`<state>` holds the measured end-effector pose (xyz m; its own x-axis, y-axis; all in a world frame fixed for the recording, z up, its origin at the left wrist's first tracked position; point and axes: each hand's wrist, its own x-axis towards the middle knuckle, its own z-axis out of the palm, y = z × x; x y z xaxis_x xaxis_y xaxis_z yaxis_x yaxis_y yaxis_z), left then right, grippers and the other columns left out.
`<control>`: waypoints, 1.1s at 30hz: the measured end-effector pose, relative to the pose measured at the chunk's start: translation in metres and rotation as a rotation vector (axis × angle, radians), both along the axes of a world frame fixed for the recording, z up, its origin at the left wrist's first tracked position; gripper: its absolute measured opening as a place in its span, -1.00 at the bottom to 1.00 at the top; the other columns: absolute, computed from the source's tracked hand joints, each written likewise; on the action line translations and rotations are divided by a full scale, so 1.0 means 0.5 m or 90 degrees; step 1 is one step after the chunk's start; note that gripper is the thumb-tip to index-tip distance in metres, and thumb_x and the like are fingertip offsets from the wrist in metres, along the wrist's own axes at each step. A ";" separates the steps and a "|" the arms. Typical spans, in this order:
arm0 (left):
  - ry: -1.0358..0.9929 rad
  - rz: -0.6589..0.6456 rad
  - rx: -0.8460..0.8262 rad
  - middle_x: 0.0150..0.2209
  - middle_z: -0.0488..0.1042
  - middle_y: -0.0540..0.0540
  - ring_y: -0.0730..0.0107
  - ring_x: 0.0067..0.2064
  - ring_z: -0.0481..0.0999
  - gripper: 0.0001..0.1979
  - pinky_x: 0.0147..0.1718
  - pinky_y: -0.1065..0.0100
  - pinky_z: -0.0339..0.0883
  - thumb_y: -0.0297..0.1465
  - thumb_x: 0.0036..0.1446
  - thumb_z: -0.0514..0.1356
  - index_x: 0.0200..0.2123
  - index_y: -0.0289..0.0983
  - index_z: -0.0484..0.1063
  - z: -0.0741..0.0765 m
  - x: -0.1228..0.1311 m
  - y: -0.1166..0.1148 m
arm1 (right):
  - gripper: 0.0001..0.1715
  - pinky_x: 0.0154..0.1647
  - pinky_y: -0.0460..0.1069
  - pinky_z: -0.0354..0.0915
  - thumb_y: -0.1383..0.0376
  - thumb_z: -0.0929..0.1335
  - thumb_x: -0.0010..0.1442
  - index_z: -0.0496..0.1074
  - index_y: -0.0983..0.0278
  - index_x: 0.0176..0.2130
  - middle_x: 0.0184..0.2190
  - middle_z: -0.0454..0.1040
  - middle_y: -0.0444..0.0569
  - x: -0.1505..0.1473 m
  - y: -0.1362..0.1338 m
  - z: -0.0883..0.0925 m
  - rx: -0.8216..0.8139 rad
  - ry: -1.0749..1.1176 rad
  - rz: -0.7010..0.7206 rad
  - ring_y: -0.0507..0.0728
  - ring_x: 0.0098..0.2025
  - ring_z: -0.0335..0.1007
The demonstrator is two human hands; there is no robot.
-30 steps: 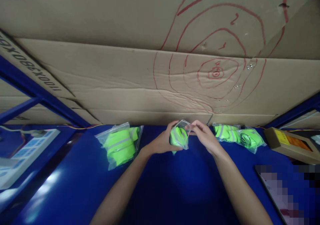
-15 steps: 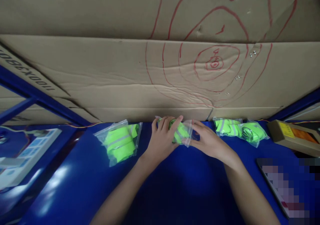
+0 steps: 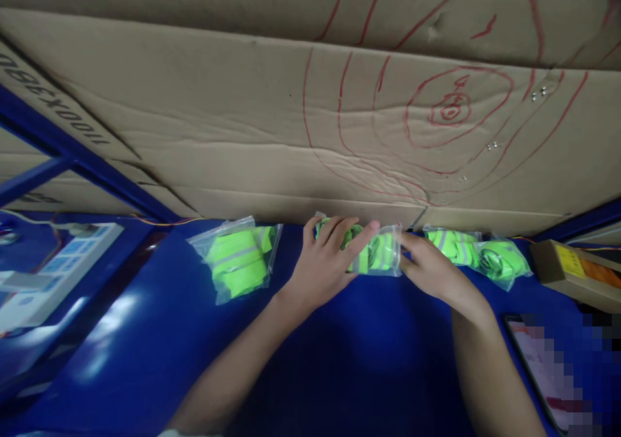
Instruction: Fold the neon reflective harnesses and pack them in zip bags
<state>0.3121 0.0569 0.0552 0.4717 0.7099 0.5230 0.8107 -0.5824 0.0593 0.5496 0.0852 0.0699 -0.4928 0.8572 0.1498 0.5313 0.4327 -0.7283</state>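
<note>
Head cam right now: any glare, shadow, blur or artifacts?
Head view: white glare on the left part of the blue table, dark shade between the forearms; head view: upper cardboard dimmer than the lower panel; head view: left hand and right hand slightly soft; head view: blocky pixelation at lower right, partly over a flat device.

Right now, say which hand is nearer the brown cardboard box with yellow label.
Right. The right hand is left of the box; the left hand is farther left.
</note>
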 end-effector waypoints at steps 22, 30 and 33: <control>0.026 0.003 -0.020 0.36 0.32 -0.32 -0.11 0.27 0.36 -0.14 0.19 -0.05 0.08 -0.36 0.23 0.31 0.48 -0.12 -0.03 -0.006 -0.013 0.008 | -0.74 0.18 0.16 0.36 0.24 0.39 0.25 0.58 0.20 -0.07 0.03 0.57 0.07 -0.072 0.014 -0.038 0.012 0.094 0.081 0.29 0.10 0.47; 0.017 -0.002 -0.166 0.24 0.45 -0.28 -0.07 0.19 0.47 -0.04 0.18 0.04 0.17 0.02 0.15 0.35 0.47 -0.17 0.03 0.007 -0.086 0.048 | -0.75 0.18 0.14 0.35 0.10 0.48 0.16 0.66 0.21 -0.26 -0.08 0.60 0.00 -0.059 0.036 -0.031 -0.144 0.292 -0.004 0.30 0.14 0.43; 0.005 0.028 -0.215 0.23 0.48 -0.24 -0.04 0.18 0.50 -0.20 0.18 0.06 0.23 0.01 0.22 0.30 0.41 -0.16 0.18 0.010 -0.123 0.057 | -0.72 0.20 0.12 0.36 0.13 0.58 0.01 0.65 0.22 -0.27 0.00 0.59 0.01 -0.034 0.043 -0.029 -0.168 0.350 -0.083 0.28 0.15 0.45</control>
<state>0.2505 0.0852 0.0603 0.4397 0.8622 0.2515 0.8358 -0.4953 0.2370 0.5326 0.1066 0.0553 -0.2927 0.9479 0.1259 0.0852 0.1570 -0.9839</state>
